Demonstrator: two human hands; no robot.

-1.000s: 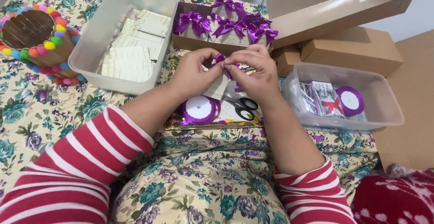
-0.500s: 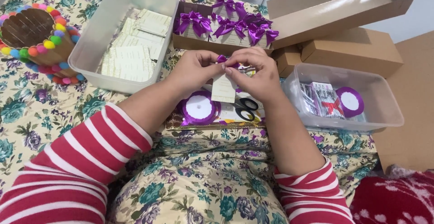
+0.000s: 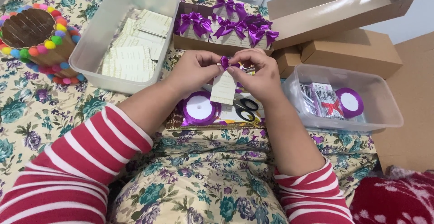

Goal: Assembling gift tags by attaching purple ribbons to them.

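Card tub [image 3: 97, 29] left, spool tub [image 3: 384, 111] right, bow box [image 3: 199, 43] btwn, behind hands; spool [image 3: 199, 108] below.

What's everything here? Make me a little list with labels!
left hand: pinches purple ribbon on a small pale packet
right hand: pinches the same ribbon
below hands: ribbon spool, scissors
left tub: pale packets
right tub: another spool
cardboard box: bowed packets
surface: floral cloth
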